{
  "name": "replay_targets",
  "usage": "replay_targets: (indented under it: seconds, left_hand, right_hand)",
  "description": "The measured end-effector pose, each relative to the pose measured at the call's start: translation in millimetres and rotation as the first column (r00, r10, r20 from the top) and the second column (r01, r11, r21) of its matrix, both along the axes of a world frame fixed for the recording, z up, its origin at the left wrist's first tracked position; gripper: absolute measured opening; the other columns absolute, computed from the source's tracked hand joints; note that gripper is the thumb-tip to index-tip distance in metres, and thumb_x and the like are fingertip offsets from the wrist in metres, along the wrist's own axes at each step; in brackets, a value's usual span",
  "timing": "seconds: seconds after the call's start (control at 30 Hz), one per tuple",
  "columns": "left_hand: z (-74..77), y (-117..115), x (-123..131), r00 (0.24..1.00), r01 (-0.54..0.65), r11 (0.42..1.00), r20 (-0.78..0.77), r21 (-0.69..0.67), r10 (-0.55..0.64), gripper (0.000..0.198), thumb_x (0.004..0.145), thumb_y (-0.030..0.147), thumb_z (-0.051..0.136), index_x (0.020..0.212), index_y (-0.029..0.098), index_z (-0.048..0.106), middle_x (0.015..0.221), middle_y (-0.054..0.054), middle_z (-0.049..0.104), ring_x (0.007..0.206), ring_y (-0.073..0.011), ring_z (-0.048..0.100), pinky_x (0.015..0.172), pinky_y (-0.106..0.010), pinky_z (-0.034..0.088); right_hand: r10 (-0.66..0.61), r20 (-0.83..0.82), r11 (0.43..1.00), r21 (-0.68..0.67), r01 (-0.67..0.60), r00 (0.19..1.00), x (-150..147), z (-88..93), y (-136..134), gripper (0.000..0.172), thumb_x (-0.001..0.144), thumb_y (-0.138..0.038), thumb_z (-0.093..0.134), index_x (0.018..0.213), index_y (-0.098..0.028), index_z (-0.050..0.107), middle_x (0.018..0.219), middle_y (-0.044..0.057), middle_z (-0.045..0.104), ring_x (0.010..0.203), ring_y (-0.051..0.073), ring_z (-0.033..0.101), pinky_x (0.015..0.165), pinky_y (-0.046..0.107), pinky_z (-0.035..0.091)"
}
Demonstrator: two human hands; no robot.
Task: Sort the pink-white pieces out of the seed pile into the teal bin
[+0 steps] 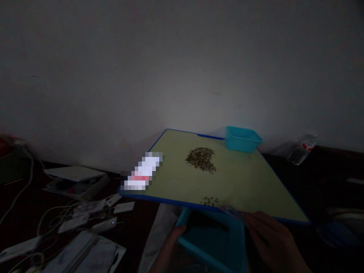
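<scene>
Below the near edge of a pale board (241,185) with a blue rim, my left hand (173,242) is closed on the left side of a turquoise plastic basket (212,246). Dark contents lie inside it, too dim to name. My right hand (269,235) is at the board's front edge, right of the basket, its fingers pressed together on a thin, shiny flat piece (231,212) that looks like plastic. Small brown grains (210,200) lie on the board just beyond that edge. A larger heap of the same grains (201,158) is spread at mid-board.
A second turquoise basket (243,139) stands at the board's back right corner. A lit phone (143,172), blurred out, lies on its left side. White cables and chargers (102,224) clutter the dark table at left. A plastic bottle (302,149) lies at right by the wall.
</scene>
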State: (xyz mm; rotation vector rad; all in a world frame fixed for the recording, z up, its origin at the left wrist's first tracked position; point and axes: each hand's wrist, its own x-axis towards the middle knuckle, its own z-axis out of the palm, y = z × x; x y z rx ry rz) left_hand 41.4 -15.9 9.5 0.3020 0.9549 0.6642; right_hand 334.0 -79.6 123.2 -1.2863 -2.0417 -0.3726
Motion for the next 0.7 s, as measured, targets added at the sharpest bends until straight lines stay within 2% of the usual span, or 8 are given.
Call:
replay_targets:
  seconds: [0.13, 0.27, 0.4, 0.6, 0.7]
  left_hand:
    - [0.6, 1.4, -1.8, 1.000, 0.031, 0.999, 0.004, -0.008, -0.031, 0.079, 0.084, 0.057, 0.069, 0.150, 0.019, 0.048, 0.113, -0.013, 0.084, 0.119, -0.0442, 0.074, 0.104, -0.060, 0.058]
    - [0.2, 4.1, -2.1, 1.000, 0.001, 1.000, 0.002, 0.020, -0.001, 0.075, 0.086, 0.052, 0.067, 0.152, 0.022, 0.045, 0.121, -0.012, 0.083, 0.120, -0.0432, 0.073, 0.100, -0.062, 0.060]
    - [-3.8, 5.9, -4.5, 1.000, 0.009, 1.000, 0.006, -0.012, -0.009, 0.085, 0.086, 0.056, 0.067, 0.154, 0.013, 0.040, 0.114, -0.018, 0.084, 0.113, -0.0439, 0.076, 0.102, -0.061, 0.058]
    - [1.7, 5.0, -7.5, 0.998, -0.014, 1.000, -0.064, -0.005, 0.014, 0.076, 0.086, 0.056, 0.067, 0.147, 0.017, 0.048, 0.116, -0.015, 0.083, 0.116, -0.0423, 0.075, 0.096, -0.056, 0.062]
    - [-1.4, 5.6, -5.8, 0.997, -0.046, 0.999, -0.063, -0.007, 0.045, 0.070, 0.086, 0.052, 0.067, 0.145, 0.018, 0.050, 0.110, -0.013, 0.084, 0.109, -0.0418, 0.077, 0.090, -0.056, 0.063]
  right_hand:
    - [0.012, -0.045, 1.000, -0.028, -0.013, 0.999, 2.8, -2.2, -0.8, 0.028, 0.101, -0.016, 0.055, 0.113, -0.022, 0.080, 0.099, 0.006, 0.083, 0.086, 0.019, 0.081, 0.078, 0.026, 0.068]
    - [-0.028, -0.096, 0.998, -0.058, 0.023, 0.995, 11.5, -6.7, 6.0, 0.027, 0.100, -0.015, 0.057, 0.114, -0.023, 0.079, 0.101, 0.007, 0.082, 0.086, 0.020, 0.080, 0.076, 0.028, 0.068]
    - [-0.081, -0.103, 0.994, -0.080, 0.073, 0.991, 17.4, -12.7, 21.2, 0.026, 0.100, -0.015, 0.057, 0.113, -0.021, 0.079, 0.101, 0.009, 0.082, 0.086, 0.022, 0.080, 0.075, 0.031, 0.068]
    - [-0.009, -0.085, 0.996, -0.089, 0.001, 0.996, 2.1, -16.5, 44.0, 0.027, 0.100, -0.014, 0.055, 0.113, -0.019, 0.079, 0.101, 0.010, 0.082, 0.087, 0.022, 0.079, 0.078, 0.033, 0.068]
    - [0.036, -0.060, 0.996, -0.075, -0.041, 0.998, -9.8, -12.6, 51.0, 0.030, 0.101, -0.012, 0.052, 0.111, -0.018, 0.079, 0.097, 0.010, 0.082, 0.082, 0.022, 0.079, 0.074, 0.033, 0.068]
